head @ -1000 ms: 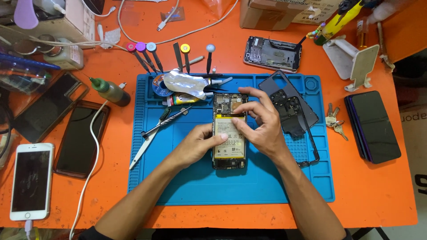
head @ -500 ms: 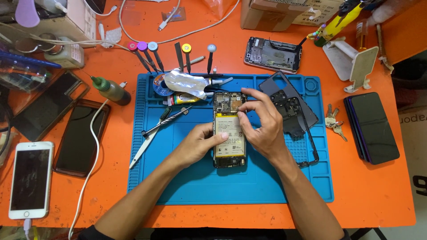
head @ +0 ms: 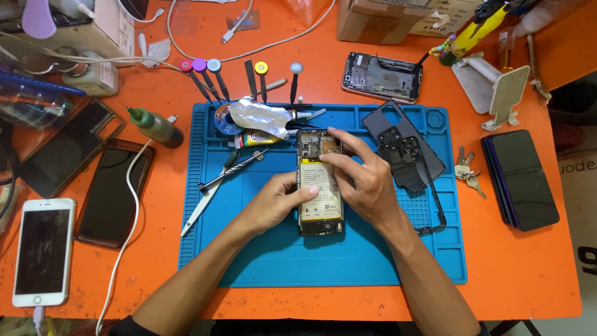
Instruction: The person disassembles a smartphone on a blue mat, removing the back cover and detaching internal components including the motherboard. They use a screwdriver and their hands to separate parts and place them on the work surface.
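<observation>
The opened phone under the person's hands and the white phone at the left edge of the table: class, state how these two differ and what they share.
The opened phone lies back up with its cover off, showing battery and circuit board; the white phone lies screen up, fully cased. The opened phone rests on the blue mat, held by the left hand and right hand; the white phone sits untouched on the orange table, a cable at its bottom end. Both lie flat, roughly upright in view.

Single head-worn view, looking steeply down from above the seated person. Mid-range: whole blue silicone work mat (head: 280, 261) and surrounding orange tabletop (head: 522, 274) in frame, forearms entering from bottom edge.
</observation>
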